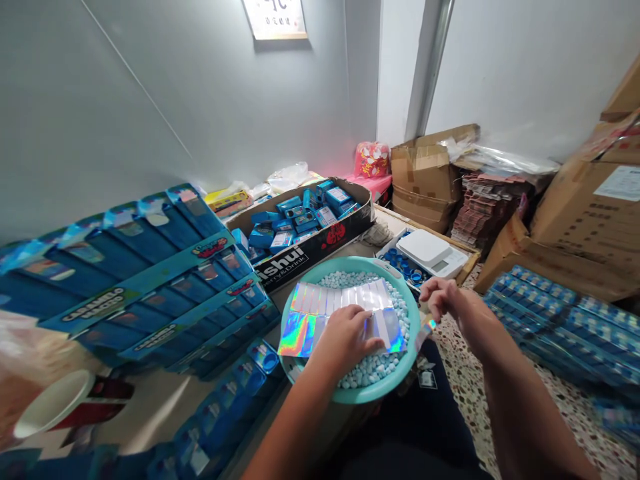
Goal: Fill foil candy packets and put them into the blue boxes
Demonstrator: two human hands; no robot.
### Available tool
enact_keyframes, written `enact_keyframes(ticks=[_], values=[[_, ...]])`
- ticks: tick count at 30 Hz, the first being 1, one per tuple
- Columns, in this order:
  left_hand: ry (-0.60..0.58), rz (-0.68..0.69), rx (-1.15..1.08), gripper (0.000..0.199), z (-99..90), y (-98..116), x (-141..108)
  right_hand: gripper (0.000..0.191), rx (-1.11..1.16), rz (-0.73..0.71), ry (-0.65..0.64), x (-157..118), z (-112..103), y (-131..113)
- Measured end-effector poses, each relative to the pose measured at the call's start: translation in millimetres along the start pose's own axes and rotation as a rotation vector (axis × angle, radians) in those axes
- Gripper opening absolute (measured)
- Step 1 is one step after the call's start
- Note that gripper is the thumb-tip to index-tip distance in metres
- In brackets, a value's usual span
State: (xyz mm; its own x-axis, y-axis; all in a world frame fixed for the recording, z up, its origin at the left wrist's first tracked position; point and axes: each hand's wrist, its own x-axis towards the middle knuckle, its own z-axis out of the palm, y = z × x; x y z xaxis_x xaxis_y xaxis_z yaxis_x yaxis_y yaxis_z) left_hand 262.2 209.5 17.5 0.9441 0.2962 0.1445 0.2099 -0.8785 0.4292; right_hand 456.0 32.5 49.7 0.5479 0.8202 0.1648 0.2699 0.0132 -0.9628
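A pale green basin (417, 313) full of small light-blue pellets (363, 378) stands in front of me. Across the pellets lies a shiny rainbow-foil sticker sheet (305, 333), marked off in strips. My left hand (347, 333) rests on this sheet with its fingers spread. Beyond the basin's right rim, my right hand (445, 300) is raised with its fingers curled. Just under those fingers is a small shiny foil strip (425, 331); whether they grip it cannot be made out clearly.
Behind the basin, an open carton (300, 263) holds many small blue boxes. A white scale (425, 250) sits beside blue caps (407, 267). Blue display boxes (150, 267) are stacked at left, near a paper cup (75, 403). Cardboard boxes (590, 213) and wrapped blue packs (560, 320) line the right.
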Motion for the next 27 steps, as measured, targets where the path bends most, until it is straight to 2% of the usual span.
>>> enact_keyframes(ticks=[3,8,12,14,17,19,21,22,24,27], values=[[-0.011,-0.002,0.007,0.049,-0.8,1.6,0.5,0.074,0.028,-0.045,0.047,6.7,4.7,-3.2],[0.018,-0.053,-0.067,0.037,-2.3,2.2,-0.1,0.063,0.237,-0.079,-0.076,16.1,46.6,-15.9],[0.064,-0.101,-0.166,0.037,2.8,-3.5,-2.6,0.052,0.189,-0.110,-0.055,29.1,69.4,-5.6],[0.169,-0.137,-0.270,0.045,5.8,-5.9,-4.1,0.048,0.180,-0.115,-0.104,33.8,73.4,3.6],[0.423,-0.201,-0.425,0.060,2.7,-4.2,-9.8,0.049,0.200,-0.117,-0.238,31.2,78.2,6.3],[0.572,-0.200,-0.462,0.074,-6.2,0.4,-19.1,0.047,0.170,-0.135,-0.302,23.3,83.9,-2.7],[0.626,-0.175,-0.455,0.080,-18.6,5.8,-34.3,0.043,0.122,-0.166,-0.358,12.9,92.7,-17.3],[0.623,-0.164,-0.438,0.076,-24.9,8.2,-44.1,0.041,0.110,-0.185,-0.399,7.6,98.3,-25.4],[0.618,-0.183,-0.389,0.053,-35.4,11.6,-67.3,0.038,0.115,-0.208,-0.507,-1.5,112.5,-40.5],[0.679,-0.283,-0.353,0.021,-41.0,13.0,-108.6,0.032,0.130,-0.190,-0.642,-11.0,140.8,-57.1]])
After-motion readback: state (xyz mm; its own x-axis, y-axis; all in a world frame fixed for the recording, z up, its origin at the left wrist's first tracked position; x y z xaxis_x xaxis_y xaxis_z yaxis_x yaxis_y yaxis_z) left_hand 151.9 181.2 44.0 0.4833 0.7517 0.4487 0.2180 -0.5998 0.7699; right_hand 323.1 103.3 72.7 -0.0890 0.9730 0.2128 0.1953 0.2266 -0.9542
